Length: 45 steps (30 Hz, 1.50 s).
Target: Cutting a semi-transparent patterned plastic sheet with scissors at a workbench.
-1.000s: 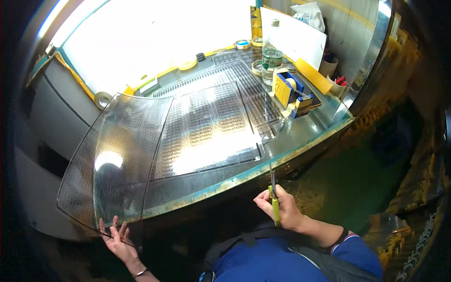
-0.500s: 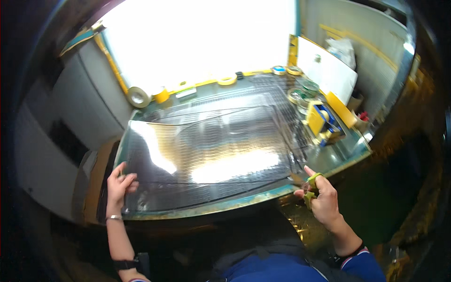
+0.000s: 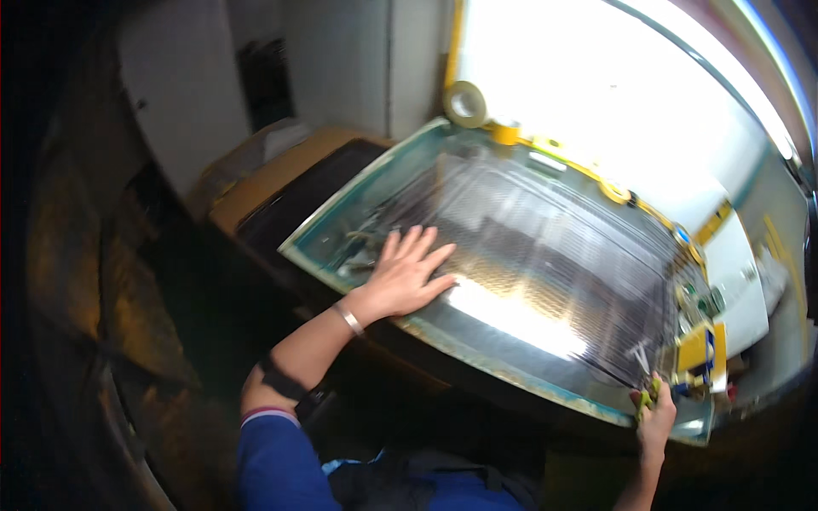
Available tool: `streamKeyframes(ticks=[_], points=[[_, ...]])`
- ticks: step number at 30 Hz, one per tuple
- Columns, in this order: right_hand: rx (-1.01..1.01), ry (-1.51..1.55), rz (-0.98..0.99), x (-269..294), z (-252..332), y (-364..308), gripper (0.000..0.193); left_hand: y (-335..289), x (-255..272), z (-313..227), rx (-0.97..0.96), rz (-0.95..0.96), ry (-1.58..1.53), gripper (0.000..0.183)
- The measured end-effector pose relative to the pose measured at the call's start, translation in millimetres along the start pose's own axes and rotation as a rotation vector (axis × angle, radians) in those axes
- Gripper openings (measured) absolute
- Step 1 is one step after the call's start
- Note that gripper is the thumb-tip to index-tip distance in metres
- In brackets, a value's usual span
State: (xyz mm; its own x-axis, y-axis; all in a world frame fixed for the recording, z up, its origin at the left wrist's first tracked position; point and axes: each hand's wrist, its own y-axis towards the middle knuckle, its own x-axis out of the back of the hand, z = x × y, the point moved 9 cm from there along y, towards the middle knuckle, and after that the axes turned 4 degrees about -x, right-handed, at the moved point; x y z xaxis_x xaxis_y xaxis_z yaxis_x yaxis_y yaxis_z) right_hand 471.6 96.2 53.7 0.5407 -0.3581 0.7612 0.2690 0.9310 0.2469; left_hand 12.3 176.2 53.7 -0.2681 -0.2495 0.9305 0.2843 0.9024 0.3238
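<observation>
A carton [image 3: 243, 200] stands beside the left edge of the table [image 3: 328, 234]. The left hand [image 3: 407, 274] is palm down with fingers spread, its grip released, at the left side of the sheet [image 3: 554, 243]; blur obscures exact fingertip contact. A tape roll [image 3: 466, 104] stands at the far left corner, with a yellow roll [image 3: 505, 134] just beside it. The sheet lies flat on the table, dark and patterned, reflecting light near its front edge. At its near right corner, the right hand [image 3: 656, 419] grasps the scissors [image 3: 645, 397] by the green handles, blades pointing away from the person. The dispenser [image 3: 694, 347] sits farther right.
</observation>
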Motion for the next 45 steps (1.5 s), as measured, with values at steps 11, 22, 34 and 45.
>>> streamKeyframes(ticks=[11, 22, 34, 45], points=[[0.559, 0.261, -0.51, 34, 10, -49, 0.043, -187, 60, 274, 0.769, -0.95, 0.085, 0.047], [0.103, 0.551, -0.616, 17, -18, -33, 0.037, -214, -116, 322, 0.611, 0.085, 0.318, 0.05], [-0.019, 0.509, -0.576, 11, -39, -31, 0.034, -207, -78, 334, 0.561, 0.331, 0.694, 0.014], [0.031, 0.508, -0.535, 12, -20, -32, 0.034, -205, 1, 327, 1.067, -0.215, 0.266, 0.017]])
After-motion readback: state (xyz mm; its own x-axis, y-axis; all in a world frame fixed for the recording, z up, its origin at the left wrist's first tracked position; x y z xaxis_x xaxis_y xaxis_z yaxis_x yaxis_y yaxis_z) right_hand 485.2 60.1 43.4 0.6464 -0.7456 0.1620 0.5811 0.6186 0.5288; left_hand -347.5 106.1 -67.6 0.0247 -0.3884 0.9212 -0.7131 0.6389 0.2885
